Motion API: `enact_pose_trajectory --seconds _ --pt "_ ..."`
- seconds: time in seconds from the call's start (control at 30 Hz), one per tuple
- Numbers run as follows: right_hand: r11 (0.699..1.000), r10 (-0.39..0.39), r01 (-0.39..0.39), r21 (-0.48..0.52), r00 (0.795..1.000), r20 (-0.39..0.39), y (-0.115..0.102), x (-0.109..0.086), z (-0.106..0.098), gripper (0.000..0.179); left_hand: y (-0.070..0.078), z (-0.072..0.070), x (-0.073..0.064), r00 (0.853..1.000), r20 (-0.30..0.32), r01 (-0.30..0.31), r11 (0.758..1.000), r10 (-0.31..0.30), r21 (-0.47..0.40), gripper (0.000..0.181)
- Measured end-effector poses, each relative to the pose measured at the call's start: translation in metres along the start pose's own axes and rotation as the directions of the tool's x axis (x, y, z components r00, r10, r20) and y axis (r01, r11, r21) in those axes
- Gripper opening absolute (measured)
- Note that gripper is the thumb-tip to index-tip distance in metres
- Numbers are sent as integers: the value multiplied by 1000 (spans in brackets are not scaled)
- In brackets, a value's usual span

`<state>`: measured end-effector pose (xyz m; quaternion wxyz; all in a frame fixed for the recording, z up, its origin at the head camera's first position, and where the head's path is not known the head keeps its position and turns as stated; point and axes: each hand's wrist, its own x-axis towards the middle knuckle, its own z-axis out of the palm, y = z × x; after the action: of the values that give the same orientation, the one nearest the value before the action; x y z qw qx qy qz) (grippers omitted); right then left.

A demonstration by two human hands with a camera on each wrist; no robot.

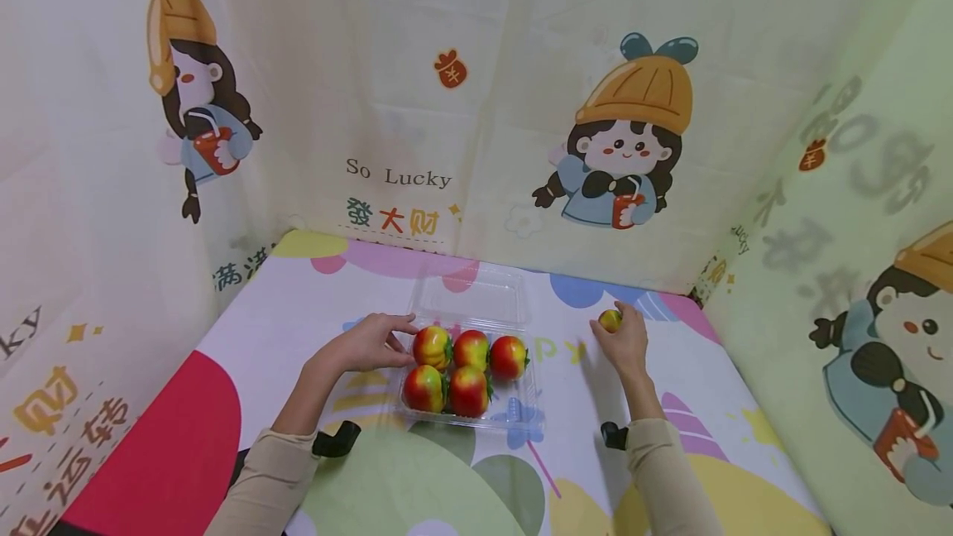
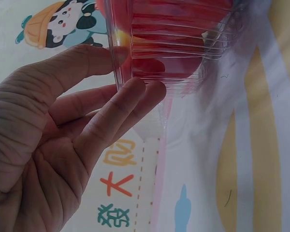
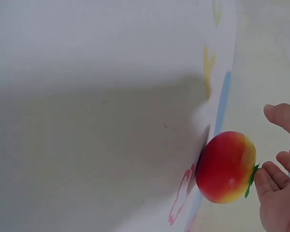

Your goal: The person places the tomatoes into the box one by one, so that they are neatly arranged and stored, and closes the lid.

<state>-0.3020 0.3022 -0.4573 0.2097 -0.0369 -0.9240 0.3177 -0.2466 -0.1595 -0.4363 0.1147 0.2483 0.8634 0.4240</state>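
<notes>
A clear plastic box [image 1: 532, 404] stands on the table, its lid [image 1: 469, 296] folded back behind it. Several red-and-yellow fruits with green leafy tops, such as the front one [image 1: 469, 391], sit in it in two rows; the front right part of the box holds none. My left hand [image 1: 375, 342] pinches the box's left rim, thumb on one side and fingers on the other in the left wrist view. To the right of the box, another such fruit [image 3: 227, 166] rests on the table. The fingertips of my right hand [image 3: 282, 179] are at its leaves, with the thumb held apart.
A patterned cloth [image 1: 387, 486] covers the table. Printed curtains [image 1: 491, 122] enclose it at the back and both sides. Dark wrist mounts [image 1: 337, 439] stick out from both sleeves.
</notes>
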Motion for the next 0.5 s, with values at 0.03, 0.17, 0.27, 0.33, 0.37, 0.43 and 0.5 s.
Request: enact_pose_trajectory --seconds 0.03,0.17,0.27,0.33,0.37,0.43,0.5 --pt "1000 -1 1 2 1000 -5 1 0 0 65 0 0 0 1000 1 1 1000 -1 0 55" --pt "1000 -2 2 1 1000 -13 6 1 1 64 0 0 0 1000 -2 7 1000 -7 4 55" --pt "1000 5 -5 -3 1000 -8 8 2 1 63 0 0 0 1000 -6 8 1000 -8 6 54" --pt "1000 9 -9 -11 1000 -4 9 3 0 63 1 0 0 1000 -6 7 1000 -7 6 54" --pt "1000 11 -11 -11 1000 -1 10 4 0 63 1 0 0 1000 -6 6 1000 -6 6 54" --pt "1000 9 -9 -13 1000 7 10 5 -1 63 1 1 -1 1000 -5 7 1000 -7 5 54" --pt "1000 8 -8 -10 1000 17 9 6 -2 63 2 1 -1 1000 -6 7 1000 -7 5 55"
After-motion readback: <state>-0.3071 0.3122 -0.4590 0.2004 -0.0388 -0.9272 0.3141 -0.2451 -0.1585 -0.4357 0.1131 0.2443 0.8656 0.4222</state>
